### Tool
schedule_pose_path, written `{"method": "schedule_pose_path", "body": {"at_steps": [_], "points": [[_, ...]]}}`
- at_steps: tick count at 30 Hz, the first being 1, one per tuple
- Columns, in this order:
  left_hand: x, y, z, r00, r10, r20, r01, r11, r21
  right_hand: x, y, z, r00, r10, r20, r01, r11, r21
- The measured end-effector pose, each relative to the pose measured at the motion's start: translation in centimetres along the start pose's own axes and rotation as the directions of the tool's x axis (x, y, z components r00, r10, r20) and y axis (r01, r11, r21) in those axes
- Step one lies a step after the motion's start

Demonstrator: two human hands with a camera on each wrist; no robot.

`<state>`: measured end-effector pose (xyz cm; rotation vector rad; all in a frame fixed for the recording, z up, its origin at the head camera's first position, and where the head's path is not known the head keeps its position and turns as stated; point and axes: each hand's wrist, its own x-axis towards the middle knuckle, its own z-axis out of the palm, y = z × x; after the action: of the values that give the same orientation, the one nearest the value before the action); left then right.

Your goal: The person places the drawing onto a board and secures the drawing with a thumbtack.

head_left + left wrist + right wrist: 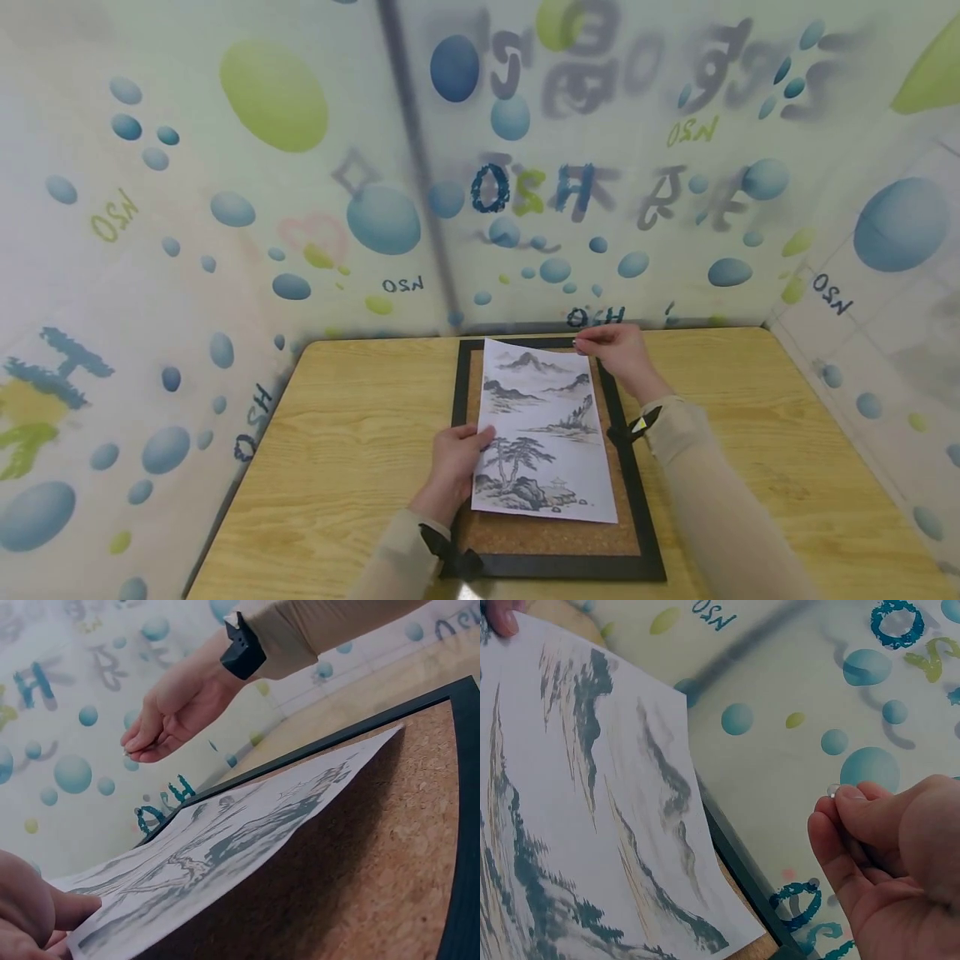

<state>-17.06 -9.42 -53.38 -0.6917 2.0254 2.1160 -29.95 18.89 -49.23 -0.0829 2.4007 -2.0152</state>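
Observation:
A white sheet of paper (pixel 562 408) printed with an ink landscape of mountains and pine trees lies over a cork board (pixel 555 537) with a black frame. My left hand (pixel 452 462) pinches the sheet's left edge, thumb on top. In the left wrist view the sheet (pixel 217 847) slants above the cork (pixel 405 817), casting a shadow on it. Up by the sheet's top right corner, my right hand (pixel 618 354) pinches a small clear push pin (pixel 833 790) between thumb and fingertips. Only the pin's rounded tip shows; the rest is hidden by the fingers.
The board rests on a light wooden table (pixel 360 433). Pale fabric walls (pixel 300 208) with blue and green dots and lettering rise behind the table and at both sides. Black bands with small devices (pixel 637 425) sit on both wrists.

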Motion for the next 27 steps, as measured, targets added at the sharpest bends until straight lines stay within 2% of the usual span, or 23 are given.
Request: {"method": "schedule_pose_path", "body": {"at_steps": [5, 12, 16, 27], "points": [[-0.1, -0.1, 0.1, 1.000, -0.007, -0.008, 0.007, 1.000, 0.003, 0.4, 0.1, 0.6, 1.000, 0.026, 0.000, -0.026, 0.999, 0.034], [-0.2, -0.3, 0.1, 1.000, 0.001, -0.023, 0.000, 0.999, 0.051, 0.7, 0.6, 1.8, 0.999, 0.043, -0.023, -0.043, 0.999, 0.021], [-0.2, -0.3, 0.1, 1.000, 0.007, -0.027, -0.005, 0.998, 0.059, 1.0, 0.9, 2.5, 0.999, 0.051, -0.019, -0.049, 0.997, 0.062], [-0.2, 0.0, -0.2, 1.000, 0.003, -0.013, -0.002, 0.994, 0.109, 1.9, 1.5, 4.1, 0.988, 0.152, 0.005, -0.151, 0.981, 0.122]]}}
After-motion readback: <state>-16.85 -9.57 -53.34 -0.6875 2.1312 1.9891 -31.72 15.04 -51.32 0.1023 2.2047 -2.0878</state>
